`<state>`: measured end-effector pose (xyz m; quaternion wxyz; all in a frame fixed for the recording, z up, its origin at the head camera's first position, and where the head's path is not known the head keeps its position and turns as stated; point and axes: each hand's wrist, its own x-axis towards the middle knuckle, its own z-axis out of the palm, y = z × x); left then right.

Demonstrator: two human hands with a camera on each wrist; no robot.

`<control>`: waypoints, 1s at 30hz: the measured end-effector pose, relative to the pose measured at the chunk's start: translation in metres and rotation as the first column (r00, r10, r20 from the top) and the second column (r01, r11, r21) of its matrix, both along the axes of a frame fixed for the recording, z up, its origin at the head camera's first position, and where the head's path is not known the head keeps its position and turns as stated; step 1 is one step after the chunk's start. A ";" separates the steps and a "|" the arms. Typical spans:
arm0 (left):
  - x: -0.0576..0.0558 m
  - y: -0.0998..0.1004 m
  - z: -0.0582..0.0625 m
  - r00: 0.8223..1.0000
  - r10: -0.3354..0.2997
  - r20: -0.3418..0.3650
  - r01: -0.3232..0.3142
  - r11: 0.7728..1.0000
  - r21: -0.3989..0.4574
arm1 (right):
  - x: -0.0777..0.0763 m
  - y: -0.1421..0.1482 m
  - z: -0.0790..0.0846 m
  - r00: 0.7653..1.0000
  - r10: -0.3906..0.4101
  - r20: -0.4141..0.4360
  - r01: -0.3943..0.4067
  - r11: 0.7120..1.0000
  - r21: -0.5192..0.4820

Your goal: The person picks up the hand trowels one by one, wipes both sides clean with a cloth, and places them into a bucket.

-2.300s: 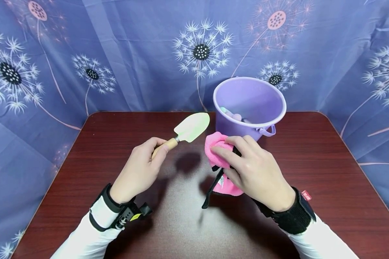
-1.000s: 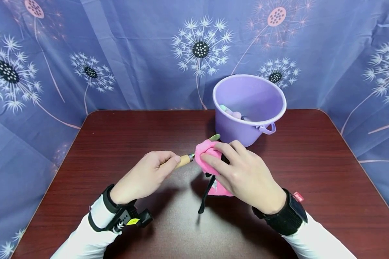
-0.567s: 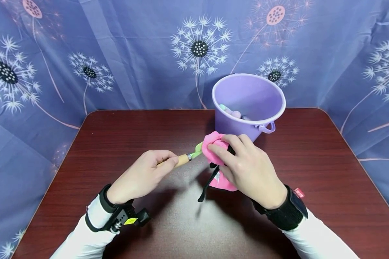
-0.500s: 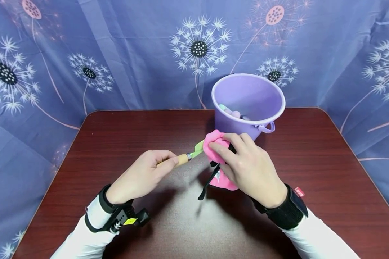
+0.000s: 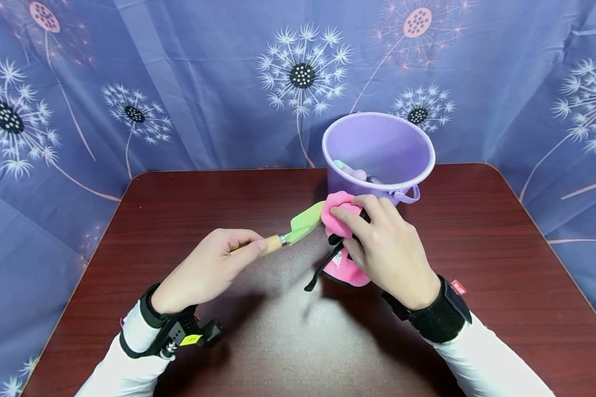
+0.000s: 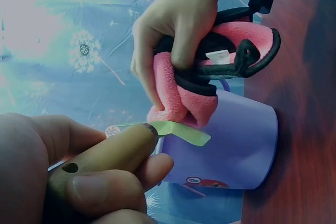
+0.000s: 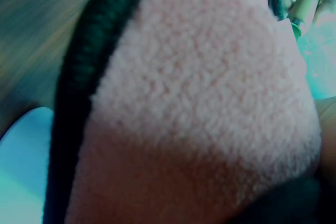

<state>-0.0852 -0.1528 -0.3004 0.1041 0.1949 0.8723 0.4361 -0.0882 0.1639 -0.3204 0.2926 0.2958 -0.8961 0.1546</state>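
My left hand (image 5: 206, 270) grips a small hand trowel by its wooden handle (image 5: 272, 244). The trowel's light green blade (image 5: 305, 221) points up and to the right. Bunched in my right hand (image 5: 394, 251) is a pink fluffy cloth (image 5: 339, 215) with black edging and a black loop (image 5: 324, 270). The cloth touches the blade near its tip, which it hides in the head view. From the left wrist, the folded cloth (image 6: 170, 93) sits against the blade (image 6: 184, 132). Pink pile (image 7: 210, 77) fills most of the right wrist view.
A purple bucket (image 5: 338, 179) stands at the back of the table, just behind the cloth, with several small pale things inside. The dark red wooden table (image 5: 189, 198) backs onto a blue dandelion-print curtain (image 5: 218, 82).
The cloth came onto the trowel's blade and covered most of it. Since then it has slid up and right towards the tip, while my left hand drew slightly left, baring more blade.
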 end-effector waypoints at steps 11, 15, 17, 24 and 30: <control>0.001 -0.002 0.004 1.000 -0.006 -0.001 0.006 1.000 0.010 | -0.003 0.003 -0.002 0.999 -0.031 0.016 0.032 0.999 -0.012; 0.001 0.000 0.004 1.000 -0.026 0.000 0.026 0.999 0.023 | -0.002 0.002 -0.002 0.999 -0.040 0.021 0.041 0.999 -0.010; 0.001 0.001 0.004 0.999 -0.034 -0.006 0.034 0.999 0.026 | -0.002 0.002 -0.002 0.999 -0.041 0.020 0.041 0.999 -0.008; 0.002 0.006 0.001 0.999 -0.051 0.003 0.051 0.998 0.038 | 0.000 -0.001 -0.002 0.999 -0.034 0.009 0.034 0.999 0.006; 0.004 0.012 -0.001 0.998 -0.055 0.034 0.053 0.997 0.056 | 0.005 -0.005 -0.001 1.000 -0.012 0.000 0.012 1.000 0.025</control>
